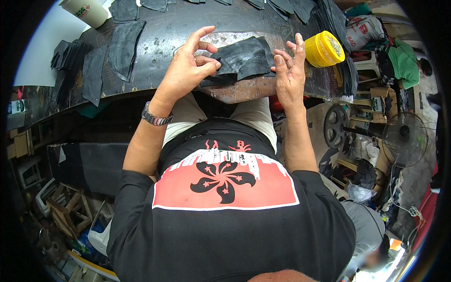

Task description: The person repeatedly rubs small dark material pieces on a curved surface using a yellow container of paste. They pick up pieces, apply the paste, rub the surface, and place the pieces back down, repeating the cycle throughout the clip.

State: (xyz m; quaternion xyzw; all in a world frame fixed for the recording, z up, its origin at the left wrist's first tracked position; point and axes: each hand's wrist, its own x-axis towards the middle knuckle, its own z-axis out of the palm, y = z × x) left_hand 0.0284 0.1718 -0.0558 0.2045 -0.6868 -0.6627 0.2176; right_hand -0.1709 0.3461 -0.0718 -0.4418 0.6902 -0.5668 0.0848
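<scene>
A black leather-like piece (246, 54) lies flat in front of me, with another dark piece partly under it. The thumb and a finger of my left hand (185, 68) pinch together at its left edge, while the index finger points up and away. A metal watch circles that wrist. My right hand (290, 77) is raised at the piece's right edge, palm turned inward, its fingers spread with nothing seen in them. Beneath the piece is a worn, stained board (235, 94). A yellow tub (324, 49) with a pale, crusted top sits just right of my right hand.
More black cut pieces (126, 49) lie on the dark table (159, 44) at the left, with a stack (69, 55) beside them. A whitish cup (87, 11) stands far left. Further stacks line the right edge. On the floor at right is a fan (405, 138); a wooden stool (70, 209) is lower left.
</scene>
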